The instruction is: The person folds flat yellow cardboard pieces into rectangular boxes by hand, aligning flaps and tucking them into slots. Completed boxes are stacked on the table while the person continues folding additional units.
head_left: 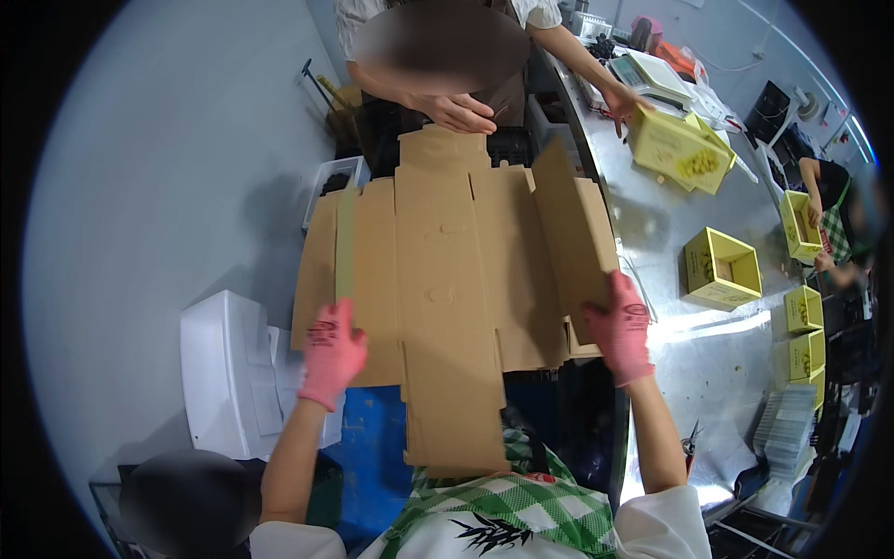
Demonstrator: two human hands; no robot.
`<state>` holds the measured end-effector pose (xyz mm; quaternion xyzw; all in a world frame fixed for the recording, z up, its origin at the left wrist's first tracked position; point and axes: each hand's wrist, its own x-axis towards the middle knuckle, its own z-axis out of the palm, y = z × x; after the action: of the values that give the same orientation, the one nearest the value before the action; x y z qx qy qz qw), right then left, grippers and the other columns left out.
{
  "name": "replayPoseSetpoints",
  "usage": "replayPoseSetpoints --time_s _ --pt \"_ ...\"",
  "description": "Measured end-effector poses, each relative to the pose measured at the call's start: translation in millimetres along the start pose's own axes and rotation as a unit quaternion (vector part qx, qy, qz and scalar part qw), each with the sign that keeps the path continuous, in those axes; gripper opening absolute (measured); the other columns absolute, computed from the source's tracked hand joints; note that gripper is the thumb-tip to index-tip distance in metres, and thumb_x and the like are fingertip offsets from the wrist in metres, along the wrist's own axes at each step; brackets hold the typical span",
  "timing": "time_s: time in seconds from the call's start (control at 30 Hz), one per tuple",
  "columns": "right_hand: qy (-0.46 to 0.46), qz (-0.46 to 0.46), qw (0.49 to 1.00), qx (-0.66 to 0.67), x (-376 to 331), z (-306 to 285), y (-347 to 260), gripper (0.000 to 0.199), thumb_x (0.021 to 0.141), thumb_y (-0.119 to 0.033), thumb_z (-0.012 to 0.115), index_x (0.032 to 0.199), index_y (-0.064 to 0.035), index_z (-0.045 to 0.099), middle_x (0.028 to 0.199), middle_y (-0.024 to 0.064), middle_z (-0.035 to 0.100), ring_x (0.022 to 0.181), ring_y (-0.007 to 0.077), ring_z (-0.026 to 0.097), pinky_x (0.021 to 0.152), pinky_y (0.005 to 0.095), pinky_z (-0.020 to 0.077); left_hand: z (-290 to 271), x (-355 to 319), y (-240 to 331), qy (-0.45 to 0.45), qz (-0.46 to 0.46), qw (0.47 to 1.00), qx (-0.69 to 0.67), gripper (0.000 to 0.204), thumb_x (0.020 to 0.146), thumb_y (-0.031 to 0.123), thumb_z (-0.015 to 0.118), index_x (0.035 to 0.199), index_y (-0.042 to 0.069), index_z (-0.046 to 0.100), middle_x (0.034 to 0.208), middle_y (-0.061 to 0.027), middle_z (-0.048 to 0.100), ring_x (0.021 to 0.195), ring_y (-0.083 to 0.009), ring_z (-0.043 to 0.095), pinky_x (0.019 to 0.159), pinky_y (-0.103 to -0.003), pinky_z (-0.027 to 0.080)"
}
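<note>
A flat brown cardboard box blank [438,270] lies spread out in front of me, with creased panels and a long middle strip running toward my apron. My left hand [332,352], in a pink glove, grips the near part of its left side panel, beside a narrow pale green edge. In a matching glove, my right hand [619,331] is closed on the right side panel [573,224], which is tilted up off the rest. The fingers' undersides are partly hidden on both sides.
A person [461,114] stands across from me, one hand touching a blurred yellow box [680,149]. On the metal table [666,261] stand an open yellow box [722,268], a white scale [652,79] and red-handled cutters [689,445]. White plastic containers [228,373] are at left.
</note>
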<state>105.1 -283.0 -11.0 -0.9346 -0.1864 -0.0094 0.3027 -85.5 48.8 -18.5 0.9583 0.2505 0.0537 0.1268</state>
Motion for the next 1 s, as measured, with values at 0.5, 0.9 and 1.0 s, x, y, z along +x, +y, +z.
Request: replayPoseSetpoints --time_s 0.5,0.9,1.0 --pt "-0.088 0.080 0.993 -0.024 -16.1 49.7 -19.8 0.092 0.074 -0.052 0.074 0.137 0.0024 0.034 0.126 0.0237 0.049 0.114 0.0378 0.052 0.096 0.0458 0.0432 57.2 0.8 -14.2 -0.006 -0.206 0.978 -0.030 0.074 0.069 0.044 0.081 0.113 -0.006 0.050 0.111 -0.0169 0.057 0.105 -0.0308 0.054 0.087 -0.042 0.046" --pt "-0.083 0.003 0.993 0.079 11.1 42.7 -41.6 0.052 0.073 -0.018 0.069 0.118 -0.0044 0.045 0.109 0.0192 0.060 0.093 0.0367 0.062 0.076 0.0429 0.0506 0.1 9.6 92.9 0.002 0.030 0.996 0.082 0.082 0.074 0.016 0.069 0.146 0.017 0.029 0.141 -0.0192 0.034 0.094 -0.0332 0.063 0.069 -0.038 0.054" --pt "-0.019 -0.069 0.996 0.060 0.6 43.1 -71.9 0.052 0.077 -0.007 0.064 0.124 -0.0040 0.043 0.124 0.0203 0.049 0.092 0.0407 0.059 0.079 0.0438 0.0501 13.0 12.2 117.5 -0.083 0.115 0.989 0.050 0.047 0.077 0.024 0.068 0.119 0.010 0.054 0.127 -0.0144 0.044 0.091 -0.0332 0.061 0.073 -0.040 0.051"
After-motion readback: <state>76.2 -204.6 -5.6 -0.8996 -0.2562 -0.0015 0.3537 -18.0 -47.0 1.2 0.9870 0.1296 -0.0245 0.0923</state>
